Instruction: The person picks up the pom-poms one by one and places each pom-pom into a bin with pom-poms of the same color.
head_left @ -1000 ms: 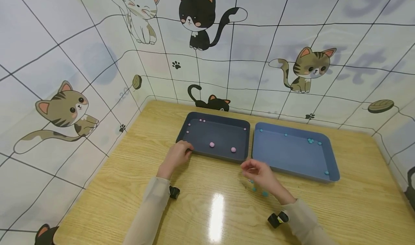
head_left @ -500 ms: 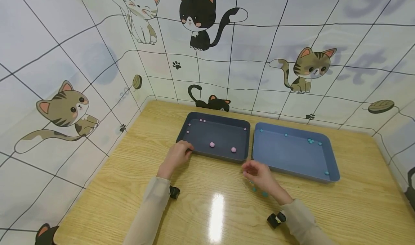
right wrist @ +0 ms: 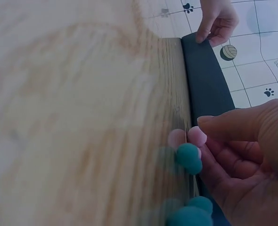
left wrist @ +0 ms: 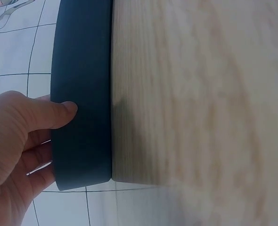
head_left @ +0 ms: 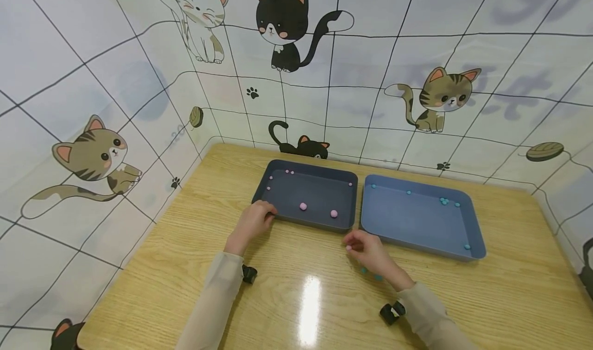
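Observation:
My left hand (head_left: 252,220) grips the front left corner of a dark navy tray (head_left: 319,172), the thumb outside its wall and the fingers behind, as the left wrist view shows. Just in front of that tray's right end, my right hand (head_left: 370,249) pinches a small pink ball (right wrist: 197,136) between thumb and finger, low over the table. Close by lie several teal balls (right wrist: 187,153), partly hidden under the hand in the head view. Inside the navy tray are several pink balls (head_left: 303,206), two of them larger.
A blue tray (head_left: 412,221) with several teal balls (head_left: 443,201) along its edges stands to the right of the navy one. Both rest on a light wooden table (head_left: 278,288). A cat-printed sheet (head_left: 361,108) rises behind and at the left.
My right hand has picked the pink ball from beside the teal ones and drawn it slightly left. The left hand stays on the navy tray's corner.

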Demonstrator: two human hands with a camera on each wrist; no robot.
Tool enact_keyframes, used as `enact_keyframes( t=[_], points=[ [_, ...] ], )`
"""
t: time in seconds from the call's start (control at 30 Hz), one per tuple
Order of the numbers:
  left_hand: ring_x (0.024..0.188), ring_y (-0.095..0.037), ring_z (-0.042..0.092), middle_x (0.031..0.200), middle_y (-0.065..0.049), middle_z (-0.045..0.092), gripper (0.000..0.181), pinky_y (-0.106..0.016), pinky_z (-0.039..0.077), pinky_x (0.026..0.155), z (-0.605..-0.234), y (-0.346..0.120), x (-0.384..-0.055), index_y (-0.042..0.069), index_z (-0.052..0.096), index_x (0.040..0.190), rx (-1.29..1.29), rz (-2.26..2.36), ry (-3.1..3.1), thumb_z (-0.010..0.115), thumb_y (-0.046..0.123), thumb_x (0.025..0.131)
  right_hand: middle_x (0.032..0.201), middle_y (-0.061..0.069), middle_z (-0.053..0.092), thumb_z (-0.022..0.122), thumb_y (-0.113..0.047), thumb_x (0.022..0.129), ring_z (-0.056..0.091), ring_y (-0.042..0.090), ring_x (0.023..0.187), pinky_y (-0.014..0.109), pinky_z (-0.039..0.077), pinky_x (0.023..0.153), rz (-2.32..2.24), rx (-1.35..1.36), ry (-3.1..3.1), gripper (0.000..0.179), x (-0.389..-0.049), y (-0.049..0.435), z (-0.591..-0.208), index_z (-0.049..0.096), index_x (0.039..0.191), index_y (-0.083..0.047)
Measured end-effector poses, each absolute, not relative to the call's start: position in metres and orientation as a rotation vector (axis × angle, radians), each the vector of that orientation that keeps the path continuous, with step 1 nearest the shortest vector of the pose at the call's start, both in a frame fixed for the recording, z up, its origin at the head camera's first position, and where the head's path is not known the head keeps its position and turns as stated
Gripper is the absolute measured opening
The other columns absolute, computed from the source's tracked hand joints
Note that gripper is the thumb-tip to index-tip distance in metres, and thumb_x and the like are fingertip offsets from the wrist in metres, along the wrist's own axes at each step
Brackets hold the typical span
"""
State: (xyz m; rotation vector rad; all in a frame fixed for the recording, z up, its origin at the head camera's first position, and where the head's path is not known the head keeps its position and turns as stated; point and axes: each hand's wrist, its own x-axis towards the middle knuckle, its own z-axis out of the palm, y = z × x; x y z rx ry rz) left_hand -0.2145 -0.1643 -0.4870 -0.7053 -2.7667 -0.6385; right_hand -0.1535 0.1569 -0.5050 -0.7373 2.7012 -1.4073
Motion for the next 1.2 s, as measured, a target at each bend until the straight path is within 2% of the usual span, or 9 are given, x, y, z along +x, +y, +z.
enact_keyframes(
  t=[0.27, 0.73, 1.2],
  points=[
    [0.081, -0.023, 0.062, 0.082, -0.007, 0.067, 0.01, -0.035, 0.053, 0.07, -0.486, -0.164, -0.215, 0.006, 0.071, 0.083, -0.713, -0.633, -2.766, 0.068, -0.003, 0.08, 0.086, 0.007, 0.065, 0.067, 0.01, 0.078, 0.064, 0.021, 0.076, 0.023, 0.053, 0.065, -1.342, -0.655, 2.75, 0.016, -0.157, 0.153, -0.506, 0.065, 0.089, -0.001],
    [0.08, -0.023, 0.061, 0.082, -0.007, 0.067, 0.011, -0.035, 0.052, 0.069, -0.488, -0.164, -0.216, 0.007, 0.071, 0.084, -0.715, -0.616, -2.769, 0.068, -0.002, 0.08, 0.083, 0.008, 0.065, 0.066, 0.011, 0.077, 0.062, 0.018, 0.073, 0.024, 0.053, 0.063, -1.354, -0.627, 2.743, 0.016, -0.157, 0.152, -0.502, 0.065, 0.087, 0.0],
    [0.081, -0.023, 0.062, 0.083, -0.006, 0.067, 0.01, -0.035, 0.052, 0.071, -0.488, -0.164, -0.216, 0.006, 0.071, 0.084, -0.702, -0.605, -2.782, 0.068, -0.002, 0.08, 0.087, 0.008, 0.066, 0.066, 0.005, 0.083, 0.062, 0.018, 0.077, 0.025, 0.053, 0.067, -1.48, -0.603, 2.643, 0.011, -0.156, 0.152, -0.487, 0.066, 0.093, 0.0]
  ],
)
